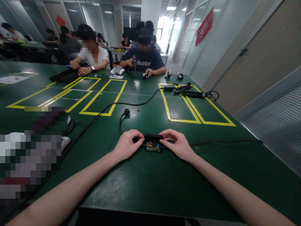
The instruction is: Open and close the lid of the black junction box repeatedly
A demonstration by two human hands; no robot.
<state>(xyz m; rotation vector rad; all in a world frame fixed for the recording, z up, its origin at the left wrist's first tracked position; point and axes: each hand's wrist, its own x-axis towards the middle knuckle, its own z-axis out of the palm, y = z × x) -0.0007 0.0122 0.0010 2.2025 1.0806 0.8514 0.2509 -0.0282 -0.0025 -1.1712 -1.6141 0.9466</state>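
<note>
circuit board [153,147]: between left hand [129,143] and right hand [176,143] | on table [131,188]: 1 plug [127,112] behind-left, 1 cable bundle [193,94] behind-right

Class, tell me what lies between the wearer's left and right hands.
The head view shows a black casing piece between the left hand and the right hand, touched by both, and an exposed circuit board just nearer the wearer.
</note>
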